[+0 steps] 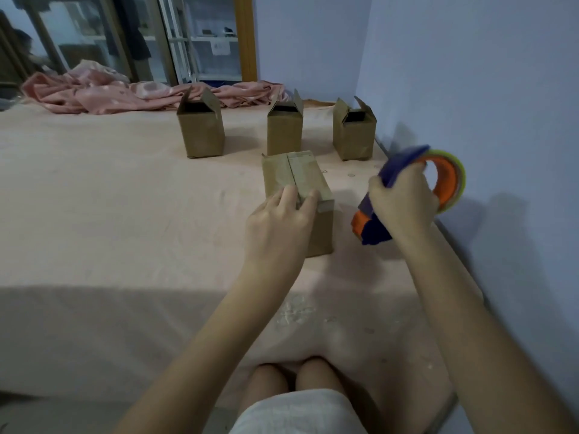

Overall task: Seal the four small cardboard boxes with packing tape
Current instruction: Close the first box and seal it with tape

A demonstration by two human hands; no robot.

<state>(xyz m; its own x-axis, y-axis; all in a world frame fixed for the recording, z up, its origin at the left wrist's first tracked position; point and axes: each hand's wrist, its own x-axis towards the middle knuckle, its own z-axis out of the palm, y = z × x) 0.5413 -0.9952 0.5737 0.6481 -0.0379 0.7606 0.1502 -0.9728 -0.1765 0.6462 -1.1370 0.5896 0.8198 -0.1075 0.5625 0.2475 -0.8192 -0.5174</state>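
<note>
A small cardboard box (pixel 294 180) with its top flaps folded down and a strip of clear tape along the seam stands on the bed in front of me. My left hand (pixel 279 223) rests on its near top edge, fingers pressing the tape end down. To the right of the box, my right hand (pixel 404 202) grips a blue and orange tape dispenser (pixel 376 227) with a roll of tape (pixel 451 180), held in the air. Three more boxes stand in a row behind, flaps up: left box (pixel 202 133), middle box (pixel 284 130), right box (pixel 354 136).
The bed's pale pink sheet (pixel 109 214) spreads wide to the left. A crumpled pink blanket (pixel 103 92) lies along the far edge. A blue wall (pixel 485 89) runs close on the right. My knees (pixel 294 380) are at the near edge.
</note>
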